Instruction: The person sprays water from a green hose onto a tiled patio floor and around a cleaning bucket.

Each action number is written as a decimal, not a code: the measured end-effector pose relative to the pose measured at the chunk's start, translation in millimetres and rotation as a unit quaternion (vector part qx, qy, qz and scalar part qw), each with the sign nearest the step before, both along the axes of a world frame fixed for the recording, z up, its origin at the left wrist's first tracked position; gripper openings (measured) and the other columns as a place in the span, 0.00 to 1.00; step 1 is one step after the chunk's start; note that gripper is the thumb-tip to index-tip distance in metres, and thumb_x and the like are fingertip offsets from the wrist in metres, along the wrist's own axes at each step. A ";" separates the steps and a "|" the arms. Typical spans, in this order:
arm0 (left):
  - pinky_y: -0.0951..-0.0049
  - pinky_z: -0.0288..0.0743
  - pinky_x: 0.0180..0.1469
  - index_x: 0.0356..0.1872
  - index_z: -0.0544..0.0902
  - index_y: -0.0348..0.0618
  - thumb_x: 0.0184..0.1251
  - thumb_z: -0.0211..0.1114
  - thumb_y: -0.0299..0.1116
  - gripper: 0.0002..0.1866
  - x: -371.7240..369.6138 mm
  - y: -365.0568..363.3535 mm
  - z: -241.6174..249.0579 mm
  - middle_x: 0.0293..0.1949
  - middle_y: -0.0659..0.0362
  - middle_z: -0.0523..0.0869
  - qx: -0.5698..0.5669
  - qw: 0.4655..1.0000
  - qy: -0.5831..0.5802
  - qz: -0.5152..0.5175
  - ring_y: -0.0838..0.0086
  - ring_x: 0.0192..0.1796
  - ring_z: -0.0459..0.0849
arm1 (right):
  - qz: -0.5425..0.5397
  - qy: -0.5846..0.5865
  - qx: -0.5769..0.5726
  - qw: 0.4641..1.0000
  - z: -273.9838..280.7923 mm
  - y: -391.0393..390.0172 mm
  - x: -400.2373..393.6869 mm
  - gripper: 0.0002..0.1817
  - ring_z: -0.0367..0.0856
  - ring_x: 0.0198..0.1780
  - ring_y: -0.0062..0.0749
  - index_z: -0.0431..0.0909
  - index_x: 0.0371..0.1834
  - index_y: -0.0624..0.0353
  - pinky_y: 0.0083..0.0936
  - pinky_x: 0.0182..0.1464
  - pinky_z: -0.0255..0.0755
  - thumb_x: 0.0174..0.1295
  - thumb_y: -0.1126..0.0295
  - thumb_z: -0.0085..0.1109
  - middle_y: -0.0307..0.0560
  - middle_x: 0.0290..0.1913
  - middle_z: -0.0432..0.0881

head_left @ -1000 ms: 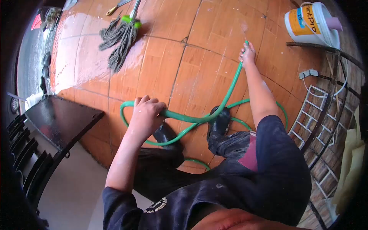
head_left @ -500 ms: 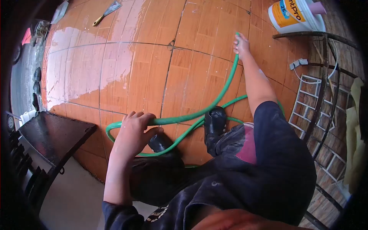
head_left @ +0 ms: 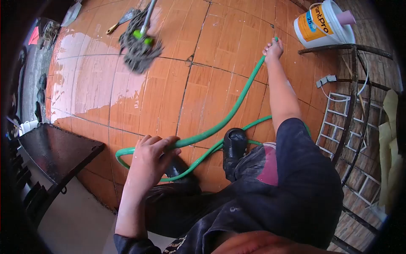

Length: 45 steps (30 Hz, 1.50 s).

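A green garden hose (head_left: 230, 115) runs in a curve between my two hands, and more of it loops across the floor around my boots. My left hand (head_left: 149, 157) is closed round the hose at the lower left. Out at arm's length, my right hand (head_left: 274, 50) grips the hose near its end, which pokes up just above the fingers. A grey string mop (head_left: 139, 44) with a bright green head clamp hangs over or rests on the tiles at the top; its strands are blurred. Whoever holds its handle is out of view.
Orange floor tiles (head_left: 165, 101) shine wet on the left. A scraper (head_left: 119, 23) lies behind the mop. At upper right a white paint bucket (head_left: 334, 23) stands near a black metal frame (head_left: 354, 84). A dark metal stair or ledge (head_left: 61, 150) juts in at left.
The mop has come into view from the top, beside the scraper. My right hand has moved slightly right and down with the hose end. My left hand has shifted slightly down.
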State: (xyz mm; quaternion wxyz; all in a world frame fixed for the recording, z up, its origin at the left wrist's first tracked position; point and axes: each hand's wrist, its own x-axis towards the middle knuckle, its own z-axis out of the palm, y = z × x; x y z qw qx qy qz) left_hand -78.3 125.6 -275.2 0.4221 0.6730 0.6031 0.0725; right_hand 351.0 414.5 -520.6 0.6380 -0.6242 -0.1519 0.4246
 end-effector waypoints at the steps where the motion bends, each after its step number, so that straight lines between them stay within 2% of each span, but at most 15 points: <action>1: 0.62 0.74 0.45 0.47 0.85 0.40 0.60 0.71 0.33 0.15 2.2 -1.9 -1.1 0.36 0.52 0.86 0.001 1.000 0.000 0.002 0.60 0.42 0.81 | 0.011 -0.008 0.000 1.000 2.1 -0.3 -1.6 0.04 0.62 0.16 0.23 0.67 0.44 0.43 0.23 0.12 0.53 0.71 0.67 0.50 0.37 0.24 0.67; 11: 0.60 0.73 0.42 0.47 0.85 0.41 0.59 0.70 0.32 0.15 11.4 -3.7 -6.5 0.31 0.52 0.84 0.036 0.999 -0.001 0.024 0.57 0.37 0.80 | -0.130 -0.066 0.027 0.989 13.0 12.9 2.8 0.08 0.63 0.14 0.26 0.67 0.51 0.44 0.24 0.10 0.54 0.71 0.67 0.49 0.40 0.28 0.69; 13: 0.61 0.72 0.42 0.47 0.85 0.42 0.59 0.70 0.32 0.15 11.3 -4.2 -7.7 0.30 0.53 0.84 0.052 0.998 -0.014 -0.022 0.58 0.37 0.80 | 0.099 -0.036 0.010 0.994 23.5 14.7 6.5 0.09 0.63 0.14 0.25 0.67 0.52 0.44 0.25 0.09 0.54 0.71 0.66 0.49 0.39 0.27 0.68; 14: 0.61 0.72 0.42 0.47 0.85 0.42 0.59 0.70 0.32 0.15 13.2 -4.8 -7.4 0.30 0.53 0.84 0.055 0.998 -0.014 -0.021 0.58 0.37 0.80 | 0.100 -0.036 0.013 0.994 25.3 17.7 3.8 0.09 0.63 0.14 0.25 0.67 0.52 0.44 0.25 0.09 0.54 0.71 0.66 0.49 0.39 0.27 0.68; 16: 0.60 0.72 0.42 0.46 0.86 0.43 0.58 0.70 0.31 0.14 19.4 -7.6 -6.1 0.30 0.54 0.84 0.075 0.996 -0.025 -0.030 0.58 0.36 0.80 | -0.046 -0.067 0.026 0.996 29.5 20.4 -2.7 0.07 0.61 0.14 0.23 0.68 0.51 0.44 0.23 0.10 0.52 0.72 0.66 0.49 0.37 0.24 0.67; 17: 0.60 0.72 0.42 0.46 0.86 0.43 0.58 0.70 0.31 0.14 19.8 -7.8 -5.9 0.30 0.54 0.84 0.076 0.996 -0.027 -0.030 0.58 0.36 0.80 | -0.047 -0.069 0.027 0.996 34.3 18.8 -0.9 0.07 0.61 0.14 0.23 0.68 0.51 0.44 0.23 0.10 0.52 0.72 0.66 0.49 0.37 0.24 0.67; 19: 0.61 0.72 0.42 0.46 0.86 0.44 0.57 0.70 0.31 0.14 18.2 -8.6 -5.1 0.30 0.54 0.84 0.083 0.996 -0.014 -0.031 0.58 0.37 0.80 | 0.125 -0.053 0.014 0.991 39.5 15.5 3.0 0.07 0.61 0.14 0.21 0.69 0.51 0.43 0.23 0.10 0.52 0.72 0.66 0.49 0.36 0.23 0.66; 23: 0.61 0.73 0.42 0.46 0.86 0.43 0.57 0.70 0.31 0.14 21.1 -11.0 -0.3 0.30 0.54 0.85 0.074 0.996 -0.033 -0.033 0.58 0.37 0.80 | 0.024 -0.081 0.031 0.996 49.8 17.3 -4.2 0.03 0.62 0.15 0.21 0.68 0.45 0.43 0.20 0.11 0.52 0.72 0.66 0.49 0.35 0.22 0.65; 25: 0.61 0.73 0.43 0.45 0.86 0.43 0.57 0.70 0.31 0.14 18.5 -10.2 0.8 0.30 0.54 0.85 0.085 0.995 -0.026 -0.038 0.59 0.37 0.80 | 0.161 -0.054 -0.017 0.985 51.3 19.9 -1.8 0.04 0.61 0.15 0.21 0.68 0.47 0.43 0.20 0.11 0.51 0.72 0.66 0.50 0.35 0.23 0.66; 26: 0.61 0.73 0.43 0.45 0.86 0.43 0.57 0.70 0.31 0.14 17.6 -11.2 -0.1 0.30 0.54 0.85 0.087 0.995 -0.025 -0.036 0.59 0.37 0.80 | 0.163 -0.053 -0.015 0.985 50.2 23.4 -4.6 0.04 0.61 0.15 0.21 0.68 0.47 0.43 0.20 0.11 0.51 0.72 0.66 0.50 0.35 0.23 0.66; 28: 0.60 0.73 0.43 0.44 0.87 0.43 0.56 0.70 0.31 0.13 18.1 -16.3 -1.9 0.30 0.54 0.85 0.095 0.994 -0.048 -0.030 0.59 0.37 0.80 | 0.026 -0.054 -0.006 0.998 48.2 24.7 -10.4 0.05 0.60 0.15 0.20 0.69 0.47 0.43 0.19 0.11 0.51 0.71 0.66 0.50 0.34 0.22 0.66; 29: 0.60 0.73 0.43 0.44 0.87 0.43 0.56 0.70 0.31 0.13 17.8 -16.7 -0.7 0.30 0.54 0.85 0.094 0.994 -0.047 -0.030 0.59 0.37 0.80 | 0.026 -0.054 -0.007 0.998 47.4 22.8 -11.4 0.05 0.60 0.15 0.20 0.69 0.47 0.43 0.19 0.11 0.51 0.71 0.66 0.50 0.34 0.22 0.66; 37: 0.61 0.71 0.44 0.43 0.87 0.48 0.57 0.70 0.36 0.13 14.0 -26.4 0.1 0.31 0.58 0.85 0.085 0.994 -0.040 -0.047 0.61 0.38 0.80 | 0.165 -0.054 -0.060 0.983 38.9 18.2 -63.0 0.07 0.59 0.14 0.18 0.71 0.50 0.43 0.19 0.12 0.50 0.71 0.65 0.52 0.34 0.22 0.66; 38: 0.62 0.71 0.39 0.44 0.88 0.45 0.55 0.71 0.33 0.14 14.6 -26.0 3.5 0.27 0.57 0.84 0.098 0.993 -0.051 -0.041 0.61 0.33 0.78 | 0.196 -0.075 -0.072 0.975 41.3 18.8 -71.9 0.09 0.59 0.14 0.18 0.71 0.52 0.43 0.19 0.11 0.51 0.71 0.65 0.52 0.33 0.22 0.65; 45: 0.63 0.69 0.39 0.46 0.87 0.46 0.56 0.71 0.34 0.15 8.2 -33.3 4.2 0.25 0.57 0.83 0.115 0.993 -0.013 -0.036 0.62 0.32 0.77 | 0.147 -0.104 0.013 0.983 75.1 24.9 -113.3 0.11 0.61 0.14 0.17 0.69 0.55 0.43 0.20 0.10 0.52 0.72 0.64 0.50 0.33 0.23 0.65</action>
